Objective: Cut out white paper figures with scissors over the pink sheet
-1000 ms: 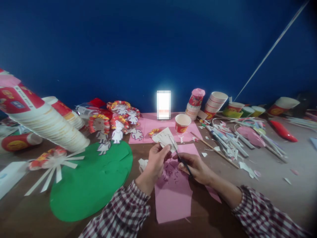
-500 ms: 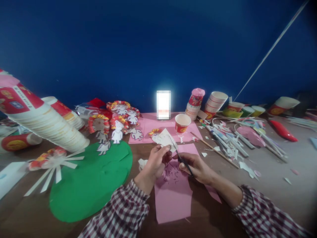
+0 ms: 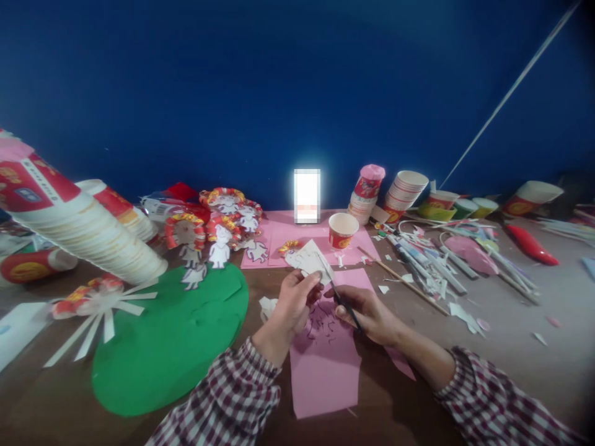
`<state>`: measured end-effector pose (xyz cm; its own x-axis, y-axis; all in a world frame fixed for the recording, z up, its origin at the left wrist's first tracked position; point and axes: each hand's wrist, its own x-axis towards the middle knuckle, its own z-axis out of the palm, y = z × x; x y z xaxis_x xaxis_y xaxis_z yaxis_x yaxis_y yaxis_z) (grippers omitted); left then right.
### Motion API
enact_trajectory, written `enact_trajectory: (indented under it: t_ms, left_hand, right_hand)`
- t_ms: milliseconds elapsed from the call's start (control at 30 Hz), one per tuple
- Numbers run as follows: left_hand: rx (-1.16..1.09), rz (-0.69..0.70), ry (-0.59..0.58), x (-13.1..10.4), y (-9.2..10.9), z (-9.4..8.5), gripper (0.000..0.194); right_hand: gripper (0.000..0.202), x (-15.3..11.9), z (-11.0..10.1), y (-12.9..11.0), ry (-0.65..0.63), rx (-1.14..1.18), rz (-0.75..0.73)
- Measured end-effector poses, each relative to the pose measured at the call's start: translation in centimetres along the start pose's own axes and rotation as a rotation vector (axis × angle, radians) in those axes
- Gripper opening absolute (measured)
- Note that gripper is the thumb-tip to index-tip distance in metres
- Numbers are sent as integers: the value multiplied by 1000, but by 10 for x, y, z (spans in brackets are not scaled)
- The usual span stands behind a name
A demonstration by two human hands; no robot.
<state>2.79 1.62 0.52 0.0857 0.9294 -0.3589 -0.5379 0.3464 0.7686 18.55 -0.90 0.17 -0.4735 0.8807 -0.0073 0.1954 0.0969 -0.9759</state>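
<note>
My left hand (image 3: 296, 301) pinches a piece of white paper (image 3: 308, 257) between thumb and fingers. Dark-handled scissors (image 3: 344, 303) are gripped in my right hand (image 3: 367, 313), their blades lying along the right edge of the white paper. Whether the blades are fully closed I cannot make out. Below both hands lies a pink paper sheet (image 3: 325, 378), with dark pen marks on its upper part. Just past the white paper stands a red-and-white paper cup (image 3: 343, 231).
A green paper oval (image 3: 171, 347) lies at left, beside leaning stacked cups (image 3: 97, 238). White paper figures (image 3: 220, 246) stand at its far edge. On the right are a wooden stick (image 3: 404, 282), markers (image 3: 423, 257) and paper scraps. A blue wall (image 3: 232, 93) rises behind.
Almost nothing differs. Both hands, the white paper and the scissors keep nearly the same place, with only a tiny shift in the view.
</note>
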Motion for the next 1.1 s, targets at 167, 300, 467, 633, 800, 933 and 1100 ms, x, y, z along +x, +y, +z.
enact_trajectory:
  t_ms: [167, 300, 467, 633, 800, 933, 1100]
  left_hand:
    - [3, -2, 3, 2, -2, -1, 23]
    - [-5, 10, 8, 2, -2, -1, 22]
    - [-19, 15, 18, 0, -1, 1, 21]
    - [-15, 9, 25, -1, 0, 1, 20]
    - [-21, 15, 25, 0, 0, 1, 22]
    - [-25, 5, 15, -1, 0, 1, 23]
    - [-22, -8, 10, -1, 1, 1, 23]
  right_hand:
    - [39, 0, -1, -1, 4, -19, 6]
    - [39, 0, 0, -2, 11, -30, -1]
    - [38, 0, 1, -2, 20, -35, 5]
    - [33, 1, 1, -2, 17, -21, 10]
    - [34, 1, 1, -3, 26, 2, 33]
    - [36, 0, 1, 0, 36, -2, 25]
    - [38, 0, 2, 5, 24, 32, 11]
